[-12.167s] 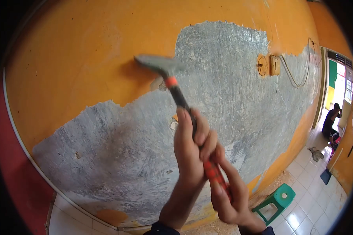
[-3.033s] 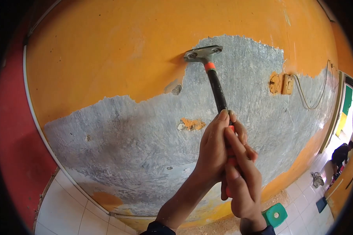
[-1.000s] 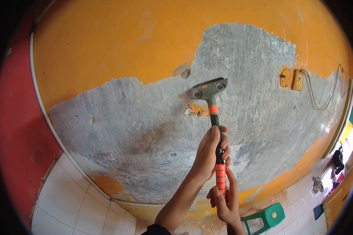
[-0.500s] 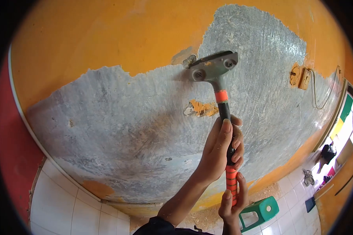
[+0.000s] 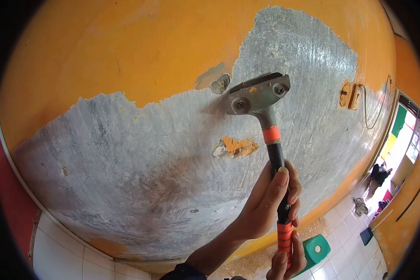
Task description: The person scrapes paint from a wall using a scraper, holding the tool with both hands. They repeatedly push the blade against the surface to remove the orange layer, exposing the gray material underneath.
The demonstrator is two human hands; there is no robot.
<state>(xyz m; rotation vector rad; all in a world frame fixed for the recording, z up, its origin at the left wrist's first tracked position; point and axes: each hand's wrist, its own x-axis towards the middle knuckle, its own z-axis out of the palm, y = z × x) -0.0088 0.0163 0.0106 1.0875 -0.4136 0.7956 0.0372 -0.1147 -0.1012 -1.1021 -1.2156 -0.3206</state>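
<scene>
A long-handled scraper (image 5: 259, 95) with a wide grey head, two screws and a black and orange handle is held up in front of the wall. My left hand (image 5: 268, 198) is wrapped round the black middle of the handle, thumb along its near side. Lower down, my right hand (image 5: 287, 259) is closed on the ridged orange grip at the handle's end. The scraper's head overlaps a bare grey patch (image 5: 140, 177) of the wall, just right of a small hole (image 5: 220, 84). Orange paint (image 5: 103, 51) borders this patch above, with a ragged edge.
An orange remnant (image 5: 238, 146) clings to the grey patch. To the right are a wall socket (image 5: 354, 96) and a looped cable (image 5: 368, 123). Below, a green plastic stool (image 5: 316, 249) stands on the tiled floor (image 5: 343, 228) near scattered debris. A bright doorway (image 5: 401, 135) opens at far right.
The scraper and both my hands have shifted down and slightly right in the view. The wall also sits differently because the camera has moved. Both hands keep their hold.
</scene>
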